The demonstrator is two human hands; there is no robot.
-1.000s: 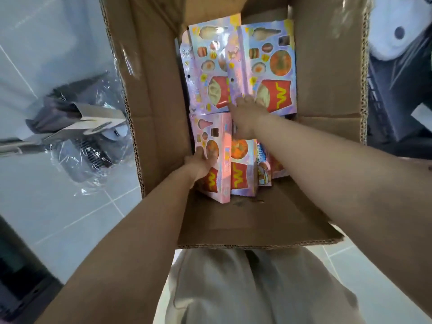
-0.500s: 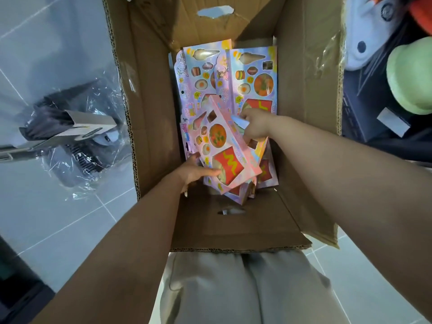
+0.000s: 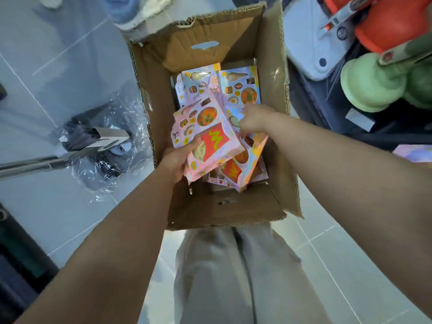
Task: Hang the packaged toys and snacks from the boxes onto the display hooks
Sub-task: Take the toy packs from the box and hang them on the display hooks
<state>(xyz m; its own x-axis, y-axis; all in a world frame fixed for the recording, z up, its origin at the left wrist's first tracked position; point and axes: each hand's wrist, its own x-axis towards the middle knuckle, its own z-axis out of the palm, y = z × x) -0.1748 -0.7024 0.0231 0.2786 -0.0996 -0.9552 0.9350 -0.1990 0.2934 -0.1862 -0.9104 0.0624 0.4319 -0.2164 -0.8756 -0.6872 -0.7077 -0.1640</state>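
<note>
An open cardboard box (image 3: pixel 236 208) stands on the floor in front of me. It holds several pink, shiny toy food packs with a red fries pocket printed on them. My left hand (image 3: pixel 178 160) grips the lower left edge of the top pack (image 3: pixel 205 136), which is lifted and tilted. My right hand (image 3: pixel 256 119) pinches the right edge of a pack beside it, fingers closed. Under them lies a second tilted pack (image 3: pixel 243 169). Two more packs (image 3: pixel 243 90) lie flat at the far end of the box.
A plastic-wrapped dark object with a metal pole (image 3: pixel 93 148) lies on the grey tiled floor left of the box. Green (image 3: pixel 383 85) and red (image 3: pixel 392 22) toys and a grey item crowd the right side. My grey trousers (image 3: pixel 233 277) are below the box.
Both hands have raised a bundle of packs from the lower part of the box. The top pack has come up and tilted. The camera view has pulled back from the box.
</note>
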